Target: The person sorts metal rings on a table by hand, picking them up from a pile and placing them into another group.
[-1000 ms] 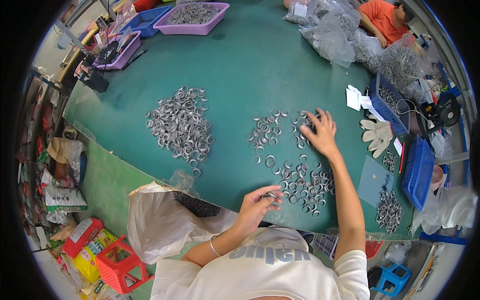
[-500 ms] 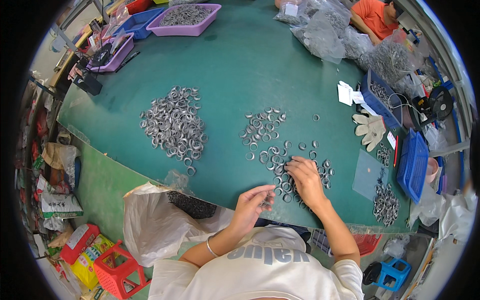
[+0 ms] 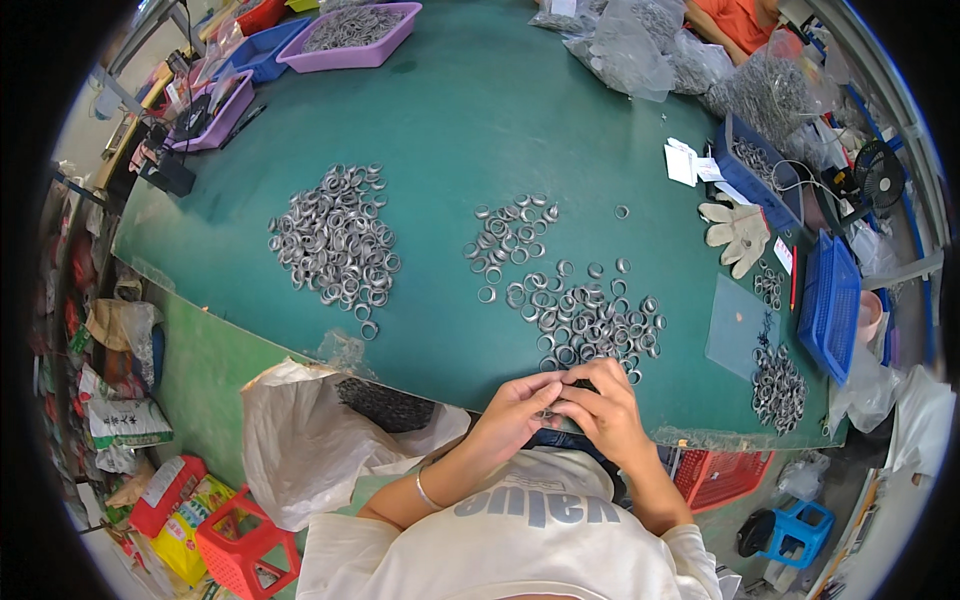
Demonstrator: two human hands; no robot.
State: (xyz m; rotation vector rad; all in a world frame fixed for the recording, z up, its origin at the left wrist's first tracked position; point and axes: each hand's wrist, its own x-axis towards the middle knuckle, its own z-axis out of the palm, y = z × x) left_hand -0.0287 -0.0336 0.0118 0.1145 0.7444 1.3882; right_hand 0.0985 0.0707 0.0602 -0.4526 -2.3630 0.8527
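At the near edge of the table my left hand (image 3: 512,414) and my right hand (image 3: 606,412) meet, fingertips touching. Both are closed in a pinch around small grey metal rings, of which only a glint shows between the fingers; how many is hidden. Just beyond my right hand spreads a loose heap of metal rings (image 3: 588,318), its nearest rings by the knuckles. A smaller scattered group of rings (image 3: 510,232) lies farther off. To the left is a bigger, denser pile of rings (image 3: 335,240).
On the right lie a work glove (image 3: 738,236), a clear sheet (image 3: 738,328), another ring cluster (image 3: 778,390) and a blue basket (image 3: 828,308). Bags of metal parts (image 3: 625,62) stand at the back, a pink tray (image 3: 370,52) back left. An open sack (image 3: 300,440) hangs by the front edge.
My right hand has left the ring heap and come back toward me to meet my left hand. My left hand has shifted slightly right. The whole view has tilted a little.
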